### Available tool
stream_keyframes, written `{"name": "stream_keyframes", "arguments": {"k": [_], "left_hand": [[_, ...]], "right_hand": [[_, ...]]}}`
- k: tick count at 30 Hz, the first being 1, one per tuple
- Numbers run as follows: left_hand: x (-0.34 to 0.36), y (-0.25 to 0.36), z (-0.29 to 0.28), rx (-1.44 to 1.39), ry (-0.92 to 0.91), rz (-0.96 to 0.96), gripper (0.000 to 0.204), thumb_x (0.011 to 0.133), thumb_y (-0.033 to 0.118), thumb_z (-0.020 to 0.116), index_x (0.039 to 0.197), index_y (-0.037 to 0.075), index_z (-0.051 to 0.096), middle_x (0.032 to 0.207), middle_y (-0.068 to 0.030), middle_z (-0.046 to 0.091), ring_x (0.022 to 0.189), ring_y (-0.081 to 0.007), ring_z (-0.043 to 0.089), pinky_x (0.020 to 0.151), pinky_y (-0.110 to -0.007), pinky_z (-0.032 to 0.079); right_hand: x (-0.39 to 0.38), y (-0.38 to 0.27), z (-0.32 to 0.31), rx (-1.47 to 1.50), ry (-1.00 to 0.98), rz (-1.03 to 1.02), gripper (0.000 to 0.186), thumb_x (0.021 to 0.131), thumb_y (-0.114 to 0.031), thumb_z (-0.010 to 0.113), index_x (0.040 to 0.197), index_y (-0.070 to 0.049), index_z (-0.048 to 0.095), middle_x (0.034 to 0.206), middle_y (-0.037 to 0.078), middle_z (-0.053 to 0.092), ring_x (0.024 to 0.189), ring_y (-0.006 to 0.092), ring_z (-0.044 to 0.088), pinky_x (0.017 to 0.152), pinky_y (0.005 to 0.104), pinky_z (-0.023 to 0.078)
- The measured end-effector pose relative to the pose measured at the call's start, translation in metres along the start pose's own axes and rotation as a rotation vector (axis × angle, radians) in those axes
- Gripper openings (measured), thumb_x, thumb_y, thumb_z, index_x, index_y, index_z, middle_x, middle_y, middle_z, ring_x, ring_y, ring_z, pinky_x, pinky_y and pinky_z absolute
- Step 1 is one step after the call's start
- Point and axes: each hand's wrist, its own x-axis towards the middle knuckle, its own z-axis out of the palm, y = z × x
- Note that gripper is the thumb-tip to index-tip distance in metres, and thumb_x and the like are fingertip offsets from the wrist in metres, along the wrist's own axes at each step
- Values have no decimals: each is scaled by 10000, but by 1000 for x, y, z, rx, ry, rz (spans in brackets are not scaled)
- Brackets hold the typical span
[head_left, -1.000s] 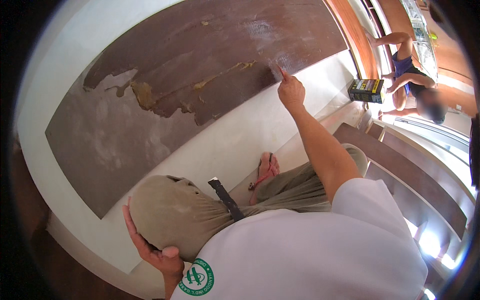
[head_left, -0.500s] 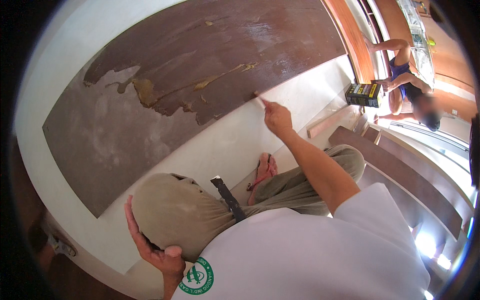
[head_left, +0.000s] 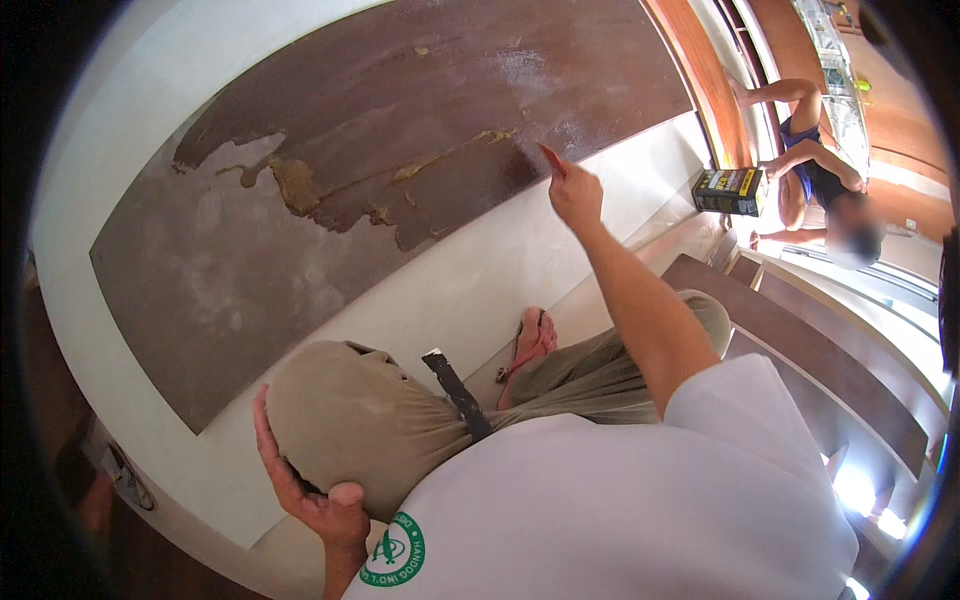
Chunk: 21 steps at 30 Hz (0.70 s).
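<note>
My right hand (head_left: 577,195) is closed around a thin reddish spreader (head_left: 548,157), its tip at the near edge of a large brown panel (head_left: 240,330). Most of its blade is hidden by the hand's angle. Dark brown, wet-looking adhesive (head_left: 430,110) coats the panel's upper and right part. Thicker yellowish-brown lumps (head_left: 295,185) sit along the coating's ragged border; the lower left part is dull grey-brown. My left hand (head_left: 315,495) rests against my bent left knee (head_left: 330,430), fingers stretched along it and thumb apart, holding nothing.
The panel lies on a larger white sheet (head_left: 400,270). A person (head_left: 815,160) crouches at the upper right, one hand at a black and yellow can (head_left: 727,191). Brown boards (head_left: 800,340) lie to my right. My sandalled foot (head_left: 533,340) is beside the white sheet.
My right hand has moved up and to the right along the panel's near edge with the spreader. My left hand stays on the knee.
</note>
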Motion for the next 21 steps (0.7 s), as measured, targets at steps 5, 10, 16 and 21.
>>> {"name": "stream_keyframes", "arguments": {"k": [5, 10, 16, 21], "left_hand": [[-3, -4, -3, 13, 18, 4, 1324, 676, 850, 683, 1540, -66, 273, 1556, -232, 361, 1371, -336, 459, 1115, -466, 409], [-1, 1, -1, 15, 12, -7, 1308, 683, 843, 688, 1533, -68, 290, 1554, -238, 364, 1380, -339, 450, 1117, -469, 407], [0, -2, -2, -9, -14, -2, 1302, 690, 840, 685, 1532, -72, 291, 1552, -248, 363, 1383, -335, 447, 1114, -469, 409], [-2, -3, -6, 32, -7, 5, 1295, 698, 845, 671, 1530, -72, 293, 1555, -250, 359, 1384, -338, 446, 1118, -475, 403]], "right_hand": [[57, -15, 13, 5, 9, -99, 349, 959, -222, 530, 1264, -255, 696, 987, 202, 719, 869, 406, 697, 783, 508, 547], [16, -52, 45, 64, -125, -534, 382, 961, -202, 538, 1296, -325, 674, 1027, 170, 725, 906, 389, 704, 795, 475, 557], [42, -2, 2, -17, -79, 9, 439, 908, -114, 533, 1235, -350, 705, 1083, 138, 728, 962, 362, 699, 851, 450, 556], [-19, -27, 25, 167, -12, -326, 430, 921, -163, 549, 1265, -387, 677, 967, 159, 734, 870, 394, 702, 779, 491, 564]]}}
